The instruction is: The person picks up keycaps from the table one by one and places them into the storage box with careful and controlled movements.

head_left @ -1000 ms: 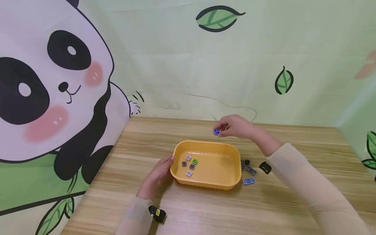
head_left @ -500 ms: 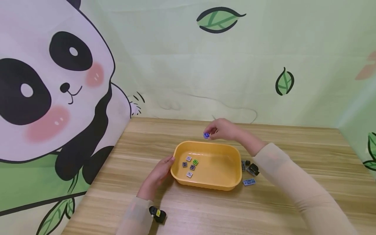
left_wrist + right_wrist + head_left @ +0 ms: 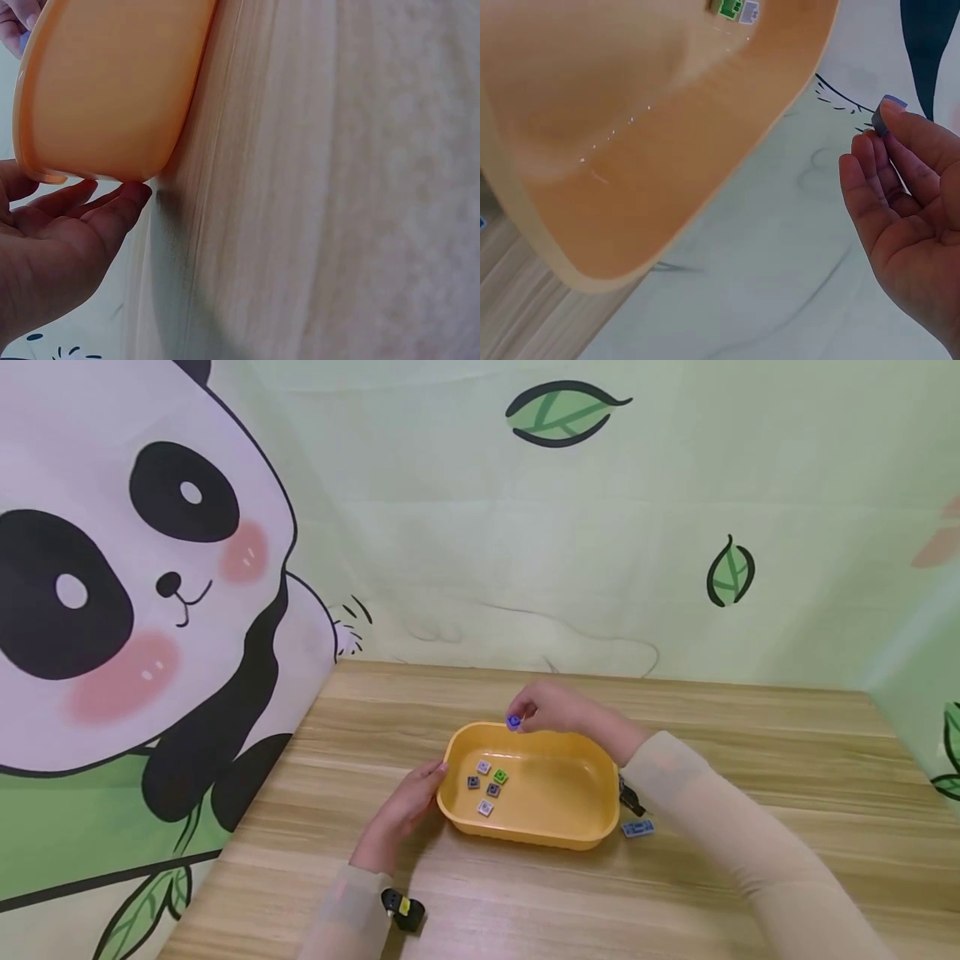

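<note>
The right hand [image 3: 551,707] pinches a small blue piece [image 3: 513,722] at the far rim of a yellow tray [image 3: 525,839]. In the right wrist view the blue piece [image 3: 889,111] sits between the thumb and fingertips of the hand [image 3: 911,187]. At the tray's left end the left hand [image 3: 403,806] grips the rim; in the left wrist view the thumb and fingers of that hand [image 3: 67,247] are on either side of the tray's edge [image 3: 112,90]. Inside the tray, at its left, lie a green piece [image 3: 500,776] and several grey and pale ones [image 3: 485,808].
A flat blue piece [image 3: 637,829] lies right of the tray. Dark things beside it are partly hidden by the right sleeve [image 3: 675,777]. A small black device [image 3: 405,910] is at the left sleeve. A printed panda cloth [image 3: 480,527] stands behind the wooden table [image 3: 525,910].
The right hand has moved left and nearer with the blue piece, from beyond the tray to its far rim. The left hand has kept its place on the tray.
</note>
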`<control>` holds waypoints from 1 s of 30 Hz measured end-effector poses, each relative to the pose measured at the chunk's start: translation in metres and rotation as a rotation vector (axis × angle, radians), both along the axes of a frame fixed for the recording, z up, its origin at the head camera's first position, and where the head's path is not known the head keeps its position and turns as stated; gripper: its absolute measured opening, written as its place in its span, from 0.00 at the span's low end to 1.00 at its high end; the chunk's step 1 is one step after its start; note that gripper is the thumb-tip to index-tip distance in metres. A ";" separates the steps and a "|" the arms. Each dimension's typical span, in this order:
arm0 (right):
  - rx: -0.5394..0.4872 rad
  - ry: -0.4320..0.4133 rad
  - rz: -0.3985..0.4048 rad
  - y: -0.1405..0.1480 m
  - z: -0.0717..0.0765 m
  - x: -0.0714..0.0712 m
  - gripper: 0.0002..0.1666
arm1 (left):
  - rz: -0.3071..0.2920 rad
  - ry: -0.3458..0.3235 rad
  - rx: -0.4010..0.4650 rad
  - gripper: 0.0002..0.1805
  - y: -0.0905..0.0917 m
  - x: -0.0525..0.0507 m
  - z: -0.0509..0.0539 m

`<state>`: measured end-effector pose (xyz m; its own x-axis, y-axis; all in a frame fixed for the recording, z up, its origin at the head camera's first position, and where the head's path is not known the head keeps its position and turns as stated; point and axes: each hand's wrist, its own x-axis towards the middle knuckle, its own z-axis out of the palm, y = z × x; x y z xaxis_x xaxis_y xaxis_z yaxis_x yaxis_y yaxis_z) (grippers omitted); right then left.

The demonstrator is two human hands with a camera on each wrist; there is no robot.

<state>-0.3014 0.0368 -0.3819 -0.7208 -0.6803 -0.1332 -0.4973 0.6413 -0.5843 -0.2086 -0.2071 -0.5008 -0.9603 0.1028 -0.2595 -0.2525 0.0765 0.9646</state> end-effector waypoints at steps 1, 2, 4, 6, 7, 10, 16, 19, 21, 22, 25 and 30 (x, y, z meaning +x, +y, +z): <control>-0.001 -0.007 -0.001 -0.001 -0.002 0.000 0.16 | -0.002 0.001 0.002 0.28 0.000 0.000 0.000; 0.000 -0.010 0.002 -0.003 -0.005 -0.001 0.17 | -0.003 0.002 0.004 0.28 0.000 0.000 0.000; -0.001 -0.023 0.000 -0.005 -0.009 -0.001 0.17 | -0.005 0.003 0.008 0.28 0.000 0.000 0.000; 0.007 -0.026 0.002 -0.008 -0.013 -0.002 0.17 | -0.005 0.004 0.008 0.28 0.000 0.000 -0.001; 0.012 -0.029 0.006 -0.010 -0.014 -0.002 0.17 | -0.006 0.005 0.006 0.28 -0.001 0.000 -0.001; 0.029 -0.022 0.017 -0.013 -0.019 -0.003 0.17 | -0.008 0.004 0.003 0.28 0.000 0.001 -0.001; 0.059 0.011 0.047 -0.019 -0.026 -0.003 0.15 | -0.009 0.006 0.010 0.28 0.000 0.001 0.000; 0.074 0.035 0.075 -0.021 -0.030 -0.003 0.14 | -0.008 0.005 0.007 0.28 0.000 0.001 -0.001; 0.082 0.044 0.083 -0.021 -0.033 -0.003 0.13 | -0.008 0.003 0.002 0.28 0.001 0.002 0.000; 0.081 0.042 0.083 -0.022 -0.034 -0.003 0.13 | -0.008 0.003 0.000 0.28 0.001 0.002 -0.001; 0.083 0.030 0.075 -0.023 -0.038 -0.004 0.13 | -0.007 0.002 -0.002 0.28 0.001 0.001 -0.001; 0.097 0.027 0.075 -0.026 -0.044 -0.007 0.12 | -0.006 0.002 -0.002 0.28 0.000 0.001 -0.001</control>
<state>-0.3083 0.0109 -0.4255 -0.6724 -0.7175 -0.1822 -0.5609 0.6544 -0.5072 -0.2074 -0.2067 -0.5019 -0.9601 0.1085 -0.2578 -0.2501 0.0801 0.9649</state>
